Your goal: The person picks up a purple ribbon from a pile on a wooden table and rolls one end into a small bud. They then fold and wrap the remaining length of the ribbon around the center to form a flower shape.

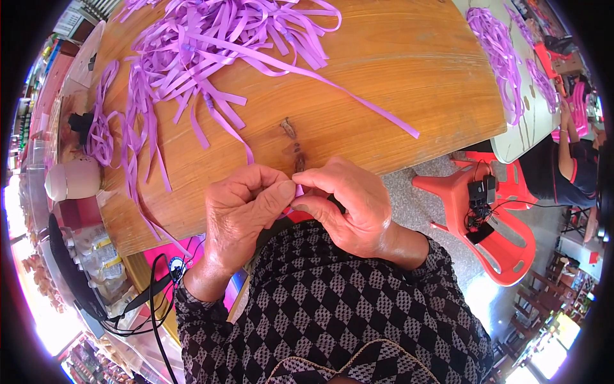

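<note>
We pinch a purple strip (299, 191) between left hand (246, 208) and right hand (350, 206); purple ribbon pile (185, 54) beyond them on wooden table (403, 70).

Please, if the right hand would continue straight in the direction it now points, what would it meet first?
Most likely the left hand: the right hand points toward its thumb, with a bit of purple ribbon showing at the fingertips. Exact depth is unclear.
</note>
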The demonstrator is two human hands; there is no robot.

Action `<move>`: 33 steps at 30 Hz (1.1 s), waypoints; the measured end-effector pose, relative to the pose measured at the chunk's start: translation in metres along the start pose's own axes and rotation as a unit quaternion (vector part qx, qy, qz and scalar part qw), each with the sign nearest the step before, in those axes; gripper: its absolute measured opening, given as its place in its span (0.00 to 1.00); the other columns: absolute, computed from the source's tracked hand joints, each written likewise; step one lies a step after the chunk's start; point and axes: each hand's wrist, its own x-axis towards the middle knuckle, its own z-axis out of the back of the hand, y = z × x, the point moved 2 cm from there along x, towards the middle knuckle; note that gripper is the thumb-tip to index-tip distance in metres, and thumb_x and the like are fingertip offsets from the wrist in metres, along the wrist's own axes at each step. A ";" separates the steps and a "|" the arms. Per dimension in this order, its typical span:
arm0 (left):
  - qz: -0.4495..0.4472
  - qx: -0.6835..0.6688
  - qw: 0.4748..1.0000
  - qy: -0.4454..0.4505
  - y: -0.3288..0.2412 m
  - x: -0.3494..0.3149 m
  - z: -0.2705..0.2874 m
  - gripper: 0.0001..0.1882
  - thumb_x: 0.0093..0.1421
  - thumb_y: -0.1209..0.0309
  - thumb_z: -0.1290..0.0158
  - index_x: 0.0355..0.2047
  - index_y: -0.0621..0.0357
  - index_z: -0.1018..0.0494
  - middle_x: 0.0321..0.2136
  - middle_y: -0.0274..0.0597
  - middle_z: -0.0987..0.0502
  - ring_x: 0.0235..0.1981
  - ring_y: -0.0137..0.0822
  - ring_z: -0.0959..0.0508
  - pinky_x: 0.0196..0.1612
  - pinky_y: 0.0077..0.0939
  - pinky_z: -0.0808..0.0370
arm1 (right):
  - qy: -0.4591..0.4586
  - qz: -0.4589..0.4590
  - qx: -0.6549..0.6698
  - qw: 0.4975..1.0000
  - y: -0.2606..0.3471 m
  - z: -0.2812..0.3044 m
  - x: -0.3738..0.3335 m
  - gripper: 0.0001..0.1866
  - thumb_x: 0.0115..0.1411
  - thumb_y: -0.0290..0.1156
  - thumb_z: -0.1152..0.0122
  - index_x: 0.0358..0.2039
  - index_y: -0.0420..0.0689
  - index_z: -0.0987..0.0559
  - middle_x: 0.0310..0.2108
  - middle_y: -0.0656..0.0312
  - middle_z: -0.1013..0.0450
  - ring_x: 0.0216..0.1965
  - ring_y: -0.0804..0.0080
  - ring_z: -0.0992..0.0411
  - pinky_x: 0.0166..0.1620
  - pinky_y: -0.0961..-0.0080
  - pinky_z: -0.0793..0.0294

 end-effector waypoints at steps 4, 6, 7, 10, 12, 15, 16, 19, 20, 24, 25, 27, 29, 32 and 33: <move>0.032 -0.001 0.999 -0.002 0.000 0.001 -0.002 0.08 0.58 0.71 0.46 0.30 0.66 0.27 0.20 0.27 0.29 0.20 0.15 0.36 0.21 0.09 0.41 | 0.017 -0.002 -0.012 1.000 0.000 0.002 0.000 0.17 0.40 0.21 0.32 0.33 0.38 0.24 0.23 0.60 0.28 0.19 0.68 0.32 0.21 0.76 0.37; 0.017 0.021 1.000 -0.010 -0.001 0.000 -0.003 0.07 0.57 0.72 0.47 0.29 0.66 0.27 0.21 0.27 0.29 0.21 0.15 0.34 0.23 0.09 0.39 | -0.013 0.013 -0.002 1.000 -0.001 0.000 -0.002 0.16 0.40 0.21 0.32 0.32 0.38 0.24 0.20 0.60 0.28 0.18 0.68 0.32 0.20 0.77 0.37; 0.017 0.021 1.000 -0.009 -0.001 0.000 -0.003 0.07 0.57 0.72 0.47 0.29 0.66 0.27 0.21 0.27 0.29 0.21 0.15 0.34 0.23 0.09 0.39 | -0.013 0.013 -0.003 1.000 -0.001 0.001 -0.002 0.16 0.40 0.21 0.32 0.32 0.38 0.24 0.20 0.60 0.28 0.18 0.68 0.32 0.20 0.77 0.37; 0.025 0.026 0.999 -0.015 -0.002 0.000 -0.004 0.07 0.57 0.72 0.47 0.28 0.66 0.27 0.21 0.27 0.28 0.22 0.15 0.34 0.24 0.09 0.38 | -0.020 0.024 -0.009 0.999 -0.001 0.001 -0.003 0.14 0.39 0.20 0.32 0.29 0.37 0.24 0.19 0.60 0.29 0.17 0.69 0.33 0.19 0.77 0.38; 0.028 0.021 0.999 -0.016 -0.002 -0.001 -0.004 0.07 0.57 0.72 0.46 0.28 0.66 0.27 0.21 0.27 0.29 0.22 0.15 0.34 0.23 0.09 0.38 | -0.036 0.038 -0.008 0.999 -0.002 0.000 -0.005 0.13 0.40 0.20 0.32 0.28 0.36 0.24 0.18 0.60 0.29 0.16 0.70 0.33 0.18 0.78 0.38; 0.036 0.015 0.999 -0.015 0.000 -0.001 -0.004 0.07 0.57 0.72 0.46 0.28 0.66 0.27 0.21 0.26 0.29 0.22 0.14 0.34 0.23 0.08 0.38 | -0.043 0.049 -0.012 0.998 -0.003 -0.001 -0.004 0.11 0.40 0.20 0.32 0.26 0.35 0.24 0.18 0.60 0.28 0.15 0.70 0.34 0.17 0.78 0.39; 0.036 0.014 0.999 -0.015 0.000 -0.001 -0.003 0.07 0.57 0.72 0.46 0.28 0.66 0.27 0.21 0.26 0.29 0.22 0.14 0.34 0.23 0.08 0.38 | -0.042 0.049 -0.012 0.998 -0.002 0.000 -0.004 0.11 0.40 0.20 0.32 0.26 0.35 0.24 0.18 0.60 0.28 0.15 0.70 0.34 0.17 0.78 0.39; 0.034 0.014 0.999 -0.011 0.000 -0.001 -0.002 0.07 0.57 0.72 0.46 0.29 0.66 0.27 0.21 0.28 0.29 0.21 0.15 0.34 0.22 0.08 0.39 | -0.030 0.051 -0.013 0.998 -0.001 0.002 -0.004 0.10 0.42 0.20 0.33 0.26 0.36 0.24 0.18 0.60 0.28 0.17 0.69 0.33 0.18 0.78 0.38; 0.024 -0.003 1.000 0.009 -0.001 -0.002 -0.001 0.07 0.57 0.73 0.47 0.30 0.66 0.27 0.21 0.29 0.28 0.21 0.16 0.33 0.23 0.09 0.38 | -0.007 0.022 0.001 1.000 -0.002 0.002 -0.005 0.09 0.44 0.20 0.35 0.27 0.37 0.24 0.22 0.59 0.27 0.19 0.70 0.31 0.21 0.79 0.36; 0.011 -0.018 0.999 0.041 -0.012 -0.004 -0.001 0.06 0.56 0.79 0.50 0.34 0.67 0.27 0.21 0.33 0.28 0.23 0.21 0.30 0.28 0.12 0.34 | 0.034 -0.113 0.141 0.983 -0.005 0.004 -0.005 0.05 0.52 0.19 0.40 0.30 0.38 0.26 0.34 0.57 0.28 0.28 0.73 0.29 0.33 0.82 0.29; 0.011 -0.017 0.999 0.041 -0.013 -0.005 0.000 0.06 0.56 0.79 0.50 0.34 0.67 0.27 0.21 0.33 0.28 0.23 0.21 0.30 0.28 0.12 0.34 | 0.033 -0.113 0.141 0.983 -0.002 0.005 -0.004 0.05 0.52 0.19 0.40 0.30 0.38 0.26 0.34 0.57 0.28 0.28 0.73 0.29 0.33 0.82 0.29; 0.014 -0.027 0.997 0.069 -0.013 -0.006 0.000 0.13 0.50 0.84 0.53 0.37 0.67 0.27 0.25 0.36 0.27 0.28 0.23 0.28 0.33 0.15 0.33 | 0.044 -0.294 0.322 0.899 -0.001 0.003 -0.007 0.04 0.54 0.18 0.43 0.30 0.37 0.27 0.39 0.57 0.31 0.34 0.76 0.29 0.40 0.82 0.29; -0.036 0.020 0.996 0.075 -0.012 -0.005 0.002 0.15 0.48 0.86 0.54 0.37 0.67 0.27 0.28 0.38 0.27 0.31 0.24 0.28 0.34 0.16 0.32 | 0.058 -0.271 0.293 0.915 -0.004 0.006 -0.006 0.04 0.54 0.18 0.43 0.30 0.37 0.28 0.39 0.57 0.31 0.35 0.76 0.30 0.40 0.82 0.29; -0.113 0.102 0.985 0.080 -0.010 -0.003 0.002 0.18 0.45 0.87 0.54 0.38 0.65 0.26 0.32 0.40 0.27 0.34 0.26 0.28 0.35 0.16 0.33 | 0.064 -0.210 0.242 0.945 -0.009 0.007 -0.004 0.04 0.54 0.17 0.43 0.29 0.37 0.28 0.38 0.57 0.32 0.36 0.77 0.30 0.39 0.82 0.29; -0.142 0.136 0.977 0.079 -0.011 -0.003 0.002 0.19 0.44 0.87 0.54 0.37 0.64 0.26 0.33 0.41 0.27 0.35 0.27 0.28 0.36 0.16 0.33 | 0.056 -0.170 0.218 0.959 -0.008 0.007 -0.003 0.04 0.54 0.17 0.43 0.29 0.37 0.28 0.38 0.57 0.32 0.35 0.78 0.30 0.38 0.82 0.29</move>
